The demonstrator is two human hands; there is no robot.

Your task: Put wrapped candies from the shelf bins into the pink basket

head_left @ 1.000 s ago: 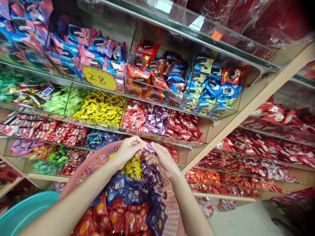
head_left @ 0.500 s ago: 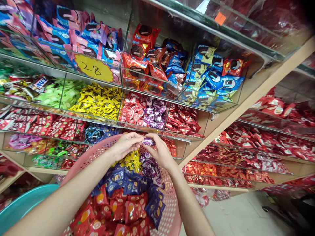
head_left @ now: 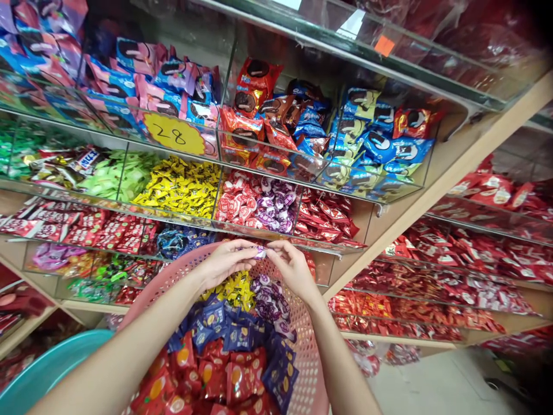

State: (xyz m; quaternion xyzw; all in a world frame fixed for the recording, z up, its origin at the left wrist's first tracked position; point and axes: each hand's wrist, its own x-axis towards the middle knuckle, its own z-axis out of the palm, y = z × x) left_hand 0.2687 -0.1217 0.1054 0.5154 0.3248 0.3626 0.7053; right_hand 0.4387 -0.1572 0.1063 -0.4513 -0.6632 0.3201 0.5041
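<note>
Between the fingertips of both hands is a small purple-and-white wrapped candy (head_left: 260,252). My left hand (head_left: 227,262) pinches its left end, and my right hand (head_left: 290,265) pinches the right end. Both hands are over the far side of a pink perforated basket (head_left: 307,351). Inside the basket lie yellow wrapped candies (head_left: 235,290), purple wrapped candies (head_left: 272,300), dark blue packets (head_left: 235,331) and red packets (head_left: 216,372), sorted in patches. My forearms cover parts of the basket's sides.
Sloping glass-fronted shelves hold sweets in compartments, with purple candies (head_left: 276,204) and yellow candies (head_left: 179,187) just beyond the basket. A yellow price tag (head_left: 173,134) reads 28. At lower left stands a turquoise tub (head_left: 52,363). More red packets (head_left: 458,259) fill shelves at right.
The view has shifted slightly, so shelves and basket sit lower and further right. Both hands still hold the candy, now turned so that less of its wrapper shows between the fingers.
</note>
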